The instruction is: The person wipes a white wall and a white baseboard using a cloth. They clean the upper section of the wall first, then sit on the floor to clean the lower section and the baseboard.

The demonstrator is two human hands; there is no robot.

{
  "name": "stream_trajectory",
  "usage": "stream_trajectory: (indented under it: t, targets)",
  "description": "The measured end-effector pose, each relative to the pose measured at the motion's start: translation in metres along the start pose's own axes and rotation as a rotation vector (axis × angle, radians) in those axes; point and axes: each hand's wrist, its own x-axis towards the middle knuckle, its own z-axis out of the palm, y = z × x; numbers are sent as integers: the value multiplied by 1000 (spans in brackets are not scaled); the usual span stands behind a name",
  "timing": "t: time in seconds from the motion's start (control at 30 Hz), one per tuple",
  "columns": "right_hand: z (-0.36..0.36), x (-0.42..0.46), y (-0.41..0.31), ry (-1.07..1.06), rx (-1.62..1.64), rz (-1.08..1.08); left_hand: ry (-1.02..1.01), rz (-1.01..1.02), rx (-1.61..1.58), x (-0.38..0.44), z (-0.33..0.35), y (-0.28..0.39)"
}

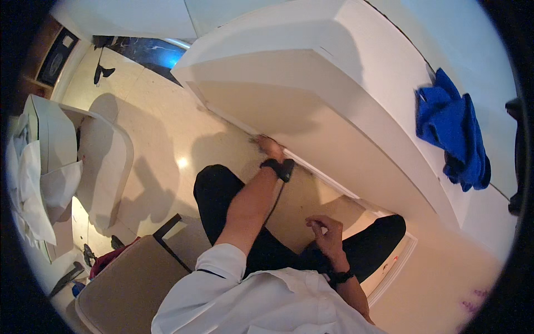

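My left hand [270, 147] reaches down to the foot of a white built-in counter [283, 104], close to its white baseboard [319, 170]. Its fingers are blurred and partly dark, so whether they hold anything is unclear. A black wrist device [280, 168] sits on that arm, and a thin dark cord [275, 202] trails down from it. Between my knees, my right hand [329, 236] hovers with its fingers curled and the thumb near them. A small pale spot shows there, too small to identify. That wrist wears a black band [341, 276].
A crumpled blue cloth [452, 129] lies on the counter's ledge at right. Behind me at lower left stands a beige padded chair [129, 288]. Farther left is a curved white furnishing [104, 167] with white sheets [33, 192]. A black object [102, 72] lies on the tiled floor [183, 133].
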Motion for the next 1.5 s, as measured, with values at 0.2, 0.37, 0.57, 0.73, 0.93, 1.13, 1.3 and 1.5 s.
stream_trajectory:
  t: [0.2, 0.37, 0.57, 0.73, 0.93, 1.13, 1.3, 1.5]
  targets:
    - [-45, 17, -21, 185, -163, -179, -120, -176, 346, -105, 42, -118]
    - [-58, -4, -13, 188, -231, -191, -352, -262, 691, -161, 63, -178]
    - [-62, -24, 11, 179, -277, -170, -534, 22, 1259, -116, 45, -147]
    - [-60, -19, 19, 163, -207, -169, -452, 302, 1747, -31, -1, -53]
    - [-47, -6, 31, 150, -172, -276, -533, 341, 2128, -21, 9, 59]
    - [-61, 16, 15, 243, -82, -313, -137, 279, -42, -183, 91, 138]
    - [-77, 21, -19, 327, -44, -409, -180, 971, 356, -320, 166, 200]
    - [-93, 2, -28, 456, 10, -387, -310, 1160, 633, -356, 187, 136]
